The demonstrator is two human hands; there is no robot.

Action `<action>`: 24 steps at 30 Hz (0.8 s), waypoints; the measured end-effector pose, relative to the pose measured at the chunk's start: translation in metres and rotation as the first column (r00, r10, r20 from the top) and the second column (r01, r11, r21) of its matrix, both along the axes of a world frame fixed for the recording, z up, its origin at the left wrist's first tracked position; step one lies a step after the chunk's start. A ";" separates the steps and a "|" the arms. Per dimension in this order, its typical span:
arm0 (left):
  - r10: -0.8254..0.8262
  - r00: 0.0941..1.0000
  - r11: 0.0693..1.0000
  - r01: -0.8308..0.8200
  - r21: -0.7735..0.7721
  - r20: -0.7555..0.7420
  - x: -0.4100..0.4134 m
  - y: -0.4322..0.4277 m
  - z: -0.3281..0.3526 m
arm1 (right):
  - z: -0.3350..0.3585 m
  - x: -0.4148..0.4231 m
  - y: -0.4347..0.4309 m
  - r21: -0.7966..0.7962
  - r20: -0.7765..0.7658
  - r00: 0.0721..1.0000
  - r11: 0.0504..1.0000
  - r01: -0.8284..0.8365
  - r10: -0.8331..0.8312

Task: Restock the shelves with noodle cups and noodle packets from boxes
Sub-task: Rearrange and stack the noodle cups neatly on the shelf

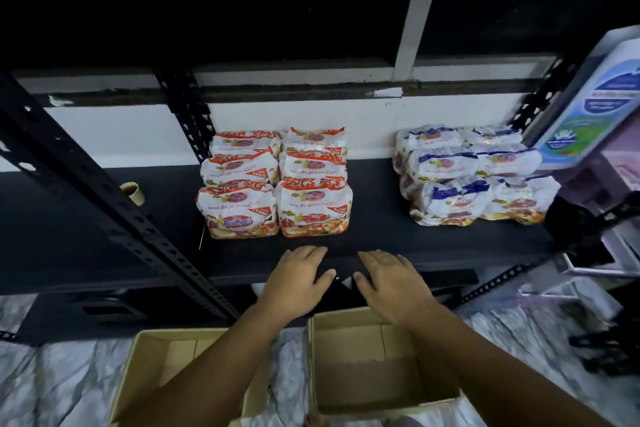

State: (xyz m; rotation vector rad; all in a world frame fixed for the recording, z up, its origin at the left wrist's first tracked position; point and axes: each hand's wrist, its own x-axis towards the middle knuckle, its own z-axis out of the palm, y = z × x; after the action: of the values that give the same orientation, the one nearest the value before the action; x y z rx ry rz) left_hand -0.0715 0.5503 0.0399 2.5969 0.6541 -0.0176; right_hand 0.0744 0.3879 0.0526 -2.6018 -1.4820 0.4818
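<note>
Red-and-white noodle packets point(275, 184) lie stacked in two columns on the dark shelf board point(381, 239). To their right lies a pile of blue-and-white noodle packets point(467, 173). My left hand point(298, 282) and my right hand point(393, 282) hover flat over the shelf's front edge, palms down, fingers apart, holding nothing. They are just in front of the red packets without touching them. Below my arms stand two cardboard boxes on the floor, the left box point(156, 367) and the right box point(374, 360); no packets show inside either.
A black perforated upright point(114, 204) slants across the left, with a small cardboard tube point(133, 192) beside it on the shelf. At the right edge stand a blue-labelled pack point(595, 104) and a pale rack point(609, 184). The floor is marbled grey.
</note>
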 end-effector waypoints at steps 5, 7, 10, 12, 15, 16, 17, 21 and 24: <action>-0.113 0.987 0.993 0.110 -0.036 -0.115 0.006 -0.026 0.003 | 0.002 -0.002 -0.029 -0.046 -0.005 1.000 0.999 0.009 -0.009; -0.128 0.983 0.991 0.122 -0.052 -0.132 0.007 -0.036 0.005 | 0.003 -0.004 -0.036 -0.038 -0.019 1.000 0.999 0.014 -0.015; -0.124 0.982 0.991 0.115 -0.067 -0.141 0.005 -0.047 0.011 | 0.010 -0.006 -0.043 -0.024 -0.047 0.999 1.000 0.012 -0.013; -0.108 0.983 0.993 0.101 -0.055 -0.148 0.002 -0.054 0.019 | 0.017 -0.005 -0.046 -0.013 -0.061 0.998 1.000 -0.004 0.003; -0.073 0.989 0.997 0.069 -0.035 -0.132 -0.003 -0.066 0.037 | 0.033 -0.003 -0.053 0.020 -0.067 0.996 0.999 -0.050 0.052; -0.060 0.991 0.998 0.056 -0.031 -0.119 -0.006 -0.070 0.045 | 0.040 -0.002 -0.056 0.040 -0.068 0.995 0.997 -0.068 0.070; -0.044 0.993 0.999 0.040 -0.033 -0.109 -0.008 -0.074 0.054 | 0.049 -0.001 -0.060 0.059 -0.072 0.994 0.995 -0.083 0.087; 0.015 0.999 1.000 -0.015 0.005 -0.033 -0.016 -0.086 0.097 | 0.093 0.003 -0.076 0.149 -0.078 0.983 0.977 -0.154 0.167; 0.037 0.999 0.997 -0.038 0.072 0.025 -0.022 -0.089 0.139 | 0.140 0.005 -0.083 0.238 -0.032 0.975 0.949 -0.207 0.221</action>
State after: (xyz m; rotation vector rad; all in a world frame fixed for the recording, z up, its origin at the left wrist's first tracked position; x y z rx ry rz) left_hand -0.0934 0.4612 0.1784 2.6491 0.7068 0.0493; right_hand 0.0798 0.3053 0.1926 -2.2436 -1.6983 0.3733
